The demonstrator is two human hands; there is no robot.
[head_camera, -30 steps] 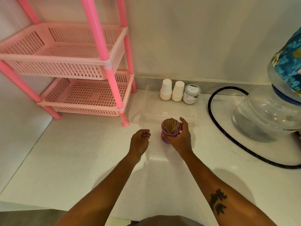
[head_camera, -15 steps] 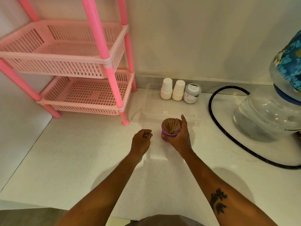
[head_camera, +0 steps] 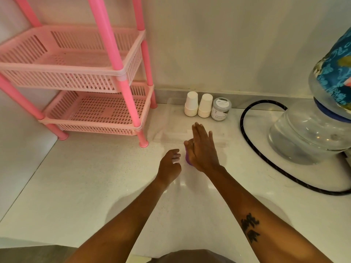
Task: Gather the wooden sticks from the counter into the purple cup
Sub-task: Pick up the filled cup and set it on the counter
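The purple cup point(head_camera: 187, 160) stands on the white counter, mostly hidden behind my right hand. My right hand point(head_camera: 202, 149) lies flat over the cup's mouth with straight fingers pointing away from me. Only a sliver of the wooden sticks point(head_camera: 190, 143) shows at the rim under my fingers. My left hand point(head_camera: 170, 165) hovers just left of the cup, fingers loosely curled and holding nothing. I see no loose sticks on the counter.
A pink two-tier rack point(head_camera: 98, 103) stands at the back left. Two stacks of white paper cups point(head_camera: 198, 107) and a small jar point(head_camera: 220, 109) sit by the wall. A black hose point(head_camera: 266, 158) loops around a large water bottle point(head_camera: 311, 133) on the right.
My right hand let go of the cup's side and now lies flat over its top. My left hand stayed beside the cup.
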